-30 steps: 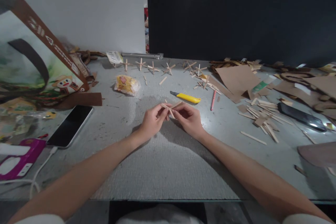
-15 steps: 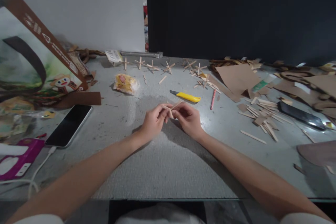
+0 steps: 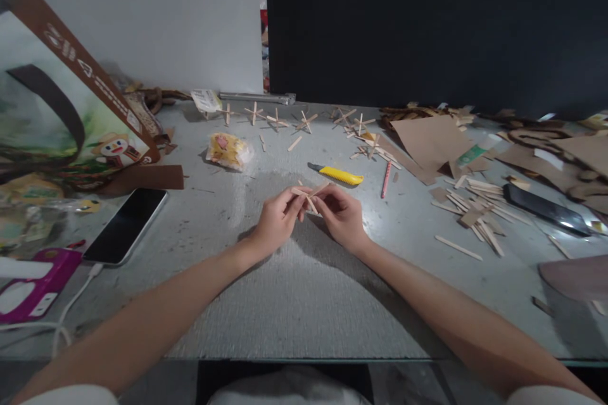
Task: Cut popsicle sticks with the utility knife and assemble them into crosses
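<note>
Between my two hands, over the middle of the table, is a small cross of wooden sticks (image 3: pixel 311 204). My left hand (image 3: pixel 279 220) pinches its left side with thumb and fingers. On the other side my right hand (image 3: pixel 342 215) is closed on it too, the fingertips almost meeting. The sticks' inner joint is partly hidden by my fingers. Just beyond lie a yellow utility knife (image 3: pixel 339 174) and a pink-red pen-like stick (image 3: pixel 386 180). Several similar stick crosses (image 3: pixel 305 122) stand in a row farther back.
On the right are a pile of loose wooden sticks (image 3: pixel 479 205), a dark elongated object (image 3: pixel 544 207) and cardboard pieces (image 3: pixel 422 145). To the left lie a phone (image 3: pixel 126 228) on a white cable, a purple item (image 3: pixel 42 285), a wrapped snack (image 3: pixel 228 151) and a large printed bag (image 3: pixel 61 88).
The stick cross has turned slightly between my fingers, its front stick now showing longer and more slanted. Both hands stay in nearly the same place.
</note>
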A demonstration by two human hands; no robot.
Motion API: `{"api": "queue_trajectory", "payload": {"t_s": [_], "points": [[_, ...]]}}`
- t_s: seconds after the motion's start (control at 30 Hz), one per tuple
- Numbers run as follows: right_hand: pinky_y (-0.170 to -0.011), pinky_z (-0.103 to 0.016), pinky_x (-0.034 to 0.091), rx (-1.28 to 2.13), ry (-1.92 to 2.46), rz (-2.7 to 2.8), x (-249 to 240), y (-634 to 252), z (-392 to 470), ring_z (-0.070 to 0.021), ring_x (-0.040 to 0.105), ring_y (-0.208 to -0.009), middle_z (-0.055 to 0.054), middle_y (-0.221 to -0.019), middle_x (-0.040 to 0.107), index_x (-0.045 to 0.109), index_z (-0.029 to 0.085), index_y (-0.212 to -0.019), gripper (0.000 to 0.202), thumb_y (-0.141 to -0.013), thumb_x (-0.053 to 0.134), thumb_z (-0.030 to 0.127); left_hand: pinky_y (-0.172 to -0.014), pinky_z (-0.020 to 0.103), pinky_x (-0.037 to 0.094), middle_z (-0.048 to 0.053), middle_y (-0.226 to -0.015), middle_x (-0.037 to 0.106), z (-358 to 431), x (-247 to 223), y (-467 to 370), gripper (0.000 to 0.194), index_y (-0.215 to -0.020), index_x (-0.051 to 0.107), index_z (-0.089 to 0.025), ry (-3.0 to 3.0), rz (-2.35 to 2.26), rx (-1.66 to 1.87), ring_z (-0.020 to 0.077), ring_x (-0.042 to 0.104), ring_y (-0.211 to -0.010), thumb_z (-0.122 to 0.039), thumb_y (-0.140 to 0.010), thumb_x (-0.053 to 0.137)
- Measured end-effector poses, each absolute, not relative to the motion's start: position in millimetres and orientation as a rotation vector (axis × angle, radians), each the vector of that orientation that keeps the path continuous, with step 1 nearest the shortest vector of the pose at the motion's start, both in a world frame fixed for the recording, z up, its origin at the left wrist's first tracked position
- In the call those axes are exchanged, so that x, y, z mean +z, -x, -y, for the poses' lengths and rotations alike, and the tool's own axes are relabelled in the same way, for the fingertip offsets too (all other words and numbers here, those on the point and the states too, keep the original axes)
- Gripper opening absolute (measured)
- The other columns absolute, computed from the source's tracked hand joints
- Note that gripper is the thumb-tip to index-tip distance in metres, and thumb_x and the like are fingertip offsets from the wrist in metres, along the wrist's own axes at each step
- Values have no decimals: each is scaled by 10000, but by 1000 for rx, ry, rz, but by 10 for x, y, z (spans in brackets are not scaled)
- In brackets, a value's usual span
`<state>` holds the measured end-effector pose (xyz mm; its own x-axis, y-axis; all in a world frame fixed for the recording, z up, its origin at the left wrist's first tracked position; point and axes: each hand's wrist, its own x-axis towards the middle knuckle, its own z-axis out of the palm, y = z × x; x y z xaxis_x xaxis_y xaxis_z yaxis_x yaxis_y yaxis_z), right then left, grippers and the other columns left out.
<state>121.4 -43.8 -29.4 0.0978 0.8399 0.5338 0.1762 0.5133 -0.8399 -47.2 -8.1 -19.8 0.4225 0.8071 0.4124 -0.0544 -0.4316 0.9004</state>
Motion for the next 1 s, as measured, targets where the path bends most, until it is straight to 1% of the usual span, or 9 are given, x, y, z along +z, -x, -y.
{"api": "queue_trajectory", "payload": {"t_s": [0.13,0.23,0.3,0.4,0.6,0.77,1.0], "points": [[-678,-325,499,626,994,1407,-339,-1233,408,-165,606,-721,-26,-835,682,696,243,-940,236,-992,692,474,-624,247,463,3,-760,632,83,-212,467,399,-1137,688,-190,-1710,-585,1123,122,575,-635,-546,-1059,527],[-668,-313,485,645,990,1391,-338,-1251,399,-151,588,-694,-10,-806,668,689,236,-937,246,-984,704,476,-615,241,471,6,-808,646,79,-217,460,368,-1191,655,-197,-1682,-550,1115,114,586,-640,-525,-1049,567],[-637,-303,465,674,992,1382,-315,-1258,398,-144,562,-659,4,-755,639,672,231,-891,286,-971,715,502,-592,233,462,-8,-786,634,77,-204,453,375,-1218,620,-203,-1642,-537,1110,110,581,-622,-529,-1031,603],[-607,-296,442,728,999,1355,-270,-1260,390,-142,534,-630,16,-701,597,645,231,-827,353,-947,728,553,-552,221,434,-31,-733,626,79,-164,438,396,-1205,558,-219,-1538,-511,1097,101,566,-574,-538,-996,665],[-639,-306,460,786,971,1306,-247,-1262,350,-146,540,-644,16,-719,599,641,238,-827,369,-913,755,578,-494,213,399,-65,-701,653,63,-137,412,514,-1167,442,-252,-1338,-498,1062,92,567,-486,-546,-909,776],[-622,-310,468,780,1016,1310,-260,-1269,339,-151,538,-629,18,-699,593,630,242,-827,416,-892,744,638,-471,218,386,-66,-685,654,48,-145,413,542,-1150,453,-238,-1306,-501,1011,99,588,-462,-557,-881,800],[-624,-310,485,811,986,1288,-293,-1281,327,-148,559,-614,21,-691,615,656,243,-850,347,-909,757,569,-473,225,393,-66,-671,648,69,-108,426,499,-1126,477,-226,-1294,-512,1002,99,586,-462,-522,-885,798]]}}
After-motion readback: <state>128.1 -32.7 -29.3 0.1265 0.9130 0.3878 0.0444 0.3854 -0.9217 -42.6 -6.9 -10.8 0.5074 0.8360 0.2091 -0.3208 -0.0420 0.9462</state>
